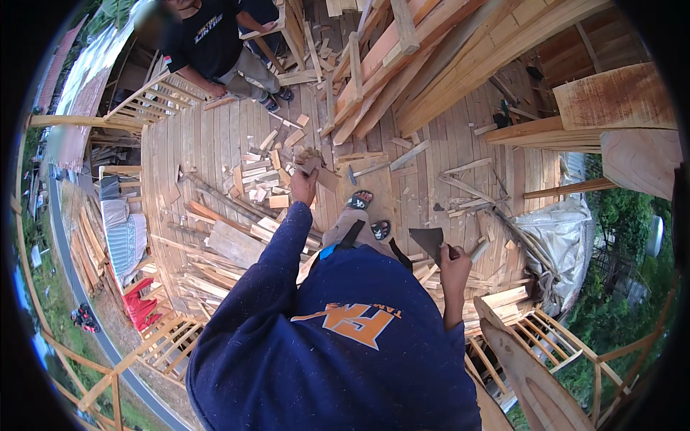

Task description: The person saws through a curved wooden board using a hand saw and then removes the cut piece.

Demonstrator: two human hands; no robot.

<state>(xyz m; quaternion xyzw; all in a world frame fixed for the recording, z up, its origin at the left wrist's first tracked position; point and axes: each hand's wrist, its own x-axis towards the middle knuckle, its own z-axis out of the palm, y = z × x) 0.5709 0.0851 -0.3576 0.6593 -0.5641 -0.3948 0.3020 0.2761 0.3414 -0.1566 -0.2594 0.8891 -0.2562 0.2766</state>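
Note:
My left hand (pixel 303 188) reaches forward over the deck, its fingers closed round a small piece of wood (pixel 328 179). A rough, crumpled brown lump (pixel 310 157) shows just beyond the fingers; I cannot tell whether it is part of that piece. Out to the right, my right hand (pixel 454 267) grips a tool with a dark, flat, flaring blade (pixel 427 241). Its handle is mostly hidden in the fist. On a plank between my hands lies a hammer (pixel 353 174), apart from both.
Cut wood blocks (pixel 260 172) litter the plank floor (pixel 205 144) by my left hand. Long boards (pixel 424 68) are stacked ahead. A person (pixel 215 43) in dark clothes stands far left. Slatted wooden railings (pixel 162 93) edge the deck. A grey tarp (pixel 564 241) hangs at right.

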